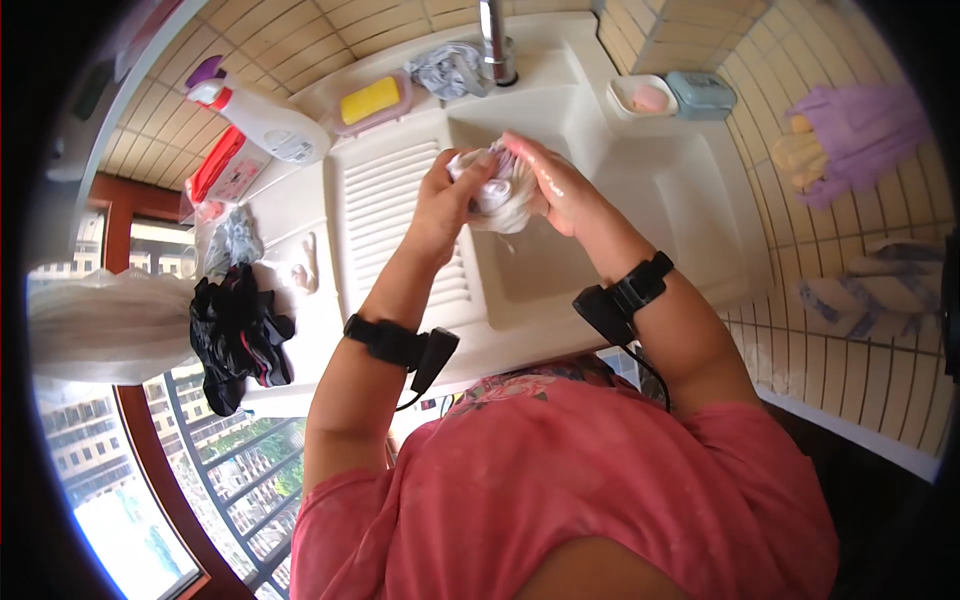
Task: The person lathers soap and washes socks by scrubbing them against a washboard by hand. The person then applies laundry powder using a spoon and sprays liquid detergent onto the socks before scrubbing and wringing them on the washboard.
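Note:
A bunched-up wet white cloth is squeezed between my two hands above the laundry sink. My left hand wraps its fingers around the near left side, with the thumb across the top. Against the right side of the bundle presses my right hand, its fingers fairly straight and white suds on its skin. The fingertips under the cloth are hidden. Left of the basin lies the ribbed washboard, moulded into the sink top.
A yellow sponge in a pink dish, a grey rag and the faucet line the back edge. Soap dishes sit at the right. A spray bottle and dark clothes are at the left. Purple gloves hang on the wall.

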The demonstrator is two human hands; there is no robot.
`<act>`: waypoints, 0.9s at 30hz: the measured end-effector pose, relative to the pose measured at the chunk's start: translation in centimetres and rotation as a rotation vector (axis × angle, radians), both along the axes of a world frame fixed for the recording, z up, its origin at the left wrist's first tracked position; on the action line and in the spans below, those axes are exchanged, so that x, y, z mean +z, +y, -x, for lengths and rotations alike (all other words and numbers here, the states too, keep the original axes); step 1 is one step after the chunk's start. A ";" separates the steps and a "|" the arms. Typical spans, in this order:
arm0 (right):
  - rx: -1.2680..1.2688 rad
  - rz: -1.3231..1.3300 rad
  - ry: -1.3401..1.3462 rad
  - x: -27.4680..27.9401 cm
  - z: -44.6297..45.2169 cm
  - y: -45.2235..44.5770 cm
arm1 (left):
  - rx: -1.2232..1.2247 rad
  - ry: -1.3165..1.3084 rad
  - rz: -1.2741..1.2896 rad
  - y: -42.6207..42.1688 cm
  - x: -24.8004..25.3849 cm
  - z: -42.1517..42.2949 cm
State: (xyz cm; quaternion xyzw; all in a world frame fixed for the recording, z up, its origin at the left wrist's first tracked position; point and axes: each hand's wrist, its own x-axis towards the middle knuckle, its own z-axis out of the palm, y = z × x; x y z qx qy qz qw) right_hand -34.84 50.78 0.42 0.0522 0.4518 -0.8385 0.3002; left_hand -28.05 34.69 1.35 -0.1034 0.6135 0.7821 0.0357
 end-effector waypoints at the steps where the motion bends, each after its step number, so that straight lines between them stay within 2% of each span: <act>1: 0.103 -0.053 0.050 0.6 -0.7 -0.5 | 0.007 0.007 -0.004 -1.8 0.2 -0.8; 2: 0.208 -0.104 0.100 1.1 -1.2 -1.3 | 0.087 0.007 0.002 -3.3 0.0 -1.6; 4: 0.258 -0.128 0.216 1.7 -1.3 -3.7 | 0.198 -0.061 -0.018 -6.1 1.0 -3.8; 6: 0.347 -0.025 0.305 0.6 -1.5 -6.7 | 0.297 -0.022 0.012 -8.8 0.8 -5.7; 8: 0.371 0.043 0.311 -0.5 -1.8 -9.0 | 0.417 -0.099 0.079 -10.9 1.1 -7.5; 9: 0.375 -0.125 0.396 -1.6 -2.1 -9.8 | 0.397 -0.179 0.209 -12.7 -0.1 -8.4; 10: 0.377 -0.294 0.482 -3.1 -2.3 -10.5 | 0.418 -0.184 0.201 -14.4 -2.0 -9.7; 11: 0.393 -0.529 0.587 -5.7 -1.8 -10.8 | 0.394 -0.265 0.405 -16.0 -4.2 -11.0; 12: 0.410 -0.531 0.589 -6.8 -1.5 -10.7 | 0.359 -0.345 0.608 -17.1 -5.3 -12.0; 14: 0.520 -0.574 0.540 -8.0 -1.1 -10.5 | 0.346 -0.383 0.520 -17.6 -5.4 -13.7; 16: 0.538 -0.567 0.517 -7.9 -1.7 -10.9 | 0.317 -0.223 0.779 -17.1 -5.8 -14.7; 17: 0.568 -0.490 0.651 -8.0 -1.9 -11.3 | 0.273 -0.178 0.894 -16.6 -5.9 -14.9; 18: 0.593 -0.409 0.783 -7.7 -2.1 -11.7 | 0.279 -0.180 0.886 -16.1 -5.9 -14.6; 19: 0.599 -0.418 0.783 -7.5 -2.3 -12.0 | 0.255 -0.123 1.041 -15.7 -6.1 -14.3; 20: 0.613 -0.616 0.950 -7.3 -2.4 -12.1 | 0.227 -0.064 1.193 -15.2 -6.4 -14.0; 21: 0.624 -0.818 1.114 -6.9 -2.5 -12.0 | 0.259 -0.148 1.132 -15.0 -6.1 -13.3; 22: 0.632 -0.828 1.108 -6.4 -2.3 -11.8 | 0.256 -0.151 1.120 -15.4 -6.2 -12.8; 24: 0.785 -1.022 1.044 -5.5 -2.0 -11.3 | 0.260 -0.331 0.897 -16.6 -6.7 -12.5; 25: 0.794 -1.026 1.041 -5.2 -1.3 -11.1 | 0.349 -0.207 0.820 -16.7 -7.5 -12.6; 26: 0.841 -0.884 0.904 -5.0 -0.3 -11.0 | 0.350 -0.213 0.815 -16.8 -8.0 -12.7; 27: 0.880 -0.742 0.763 -4.7 0.3 -10.9 | 0.455 -0.194 0.478 -16.7 -7.4 -12.7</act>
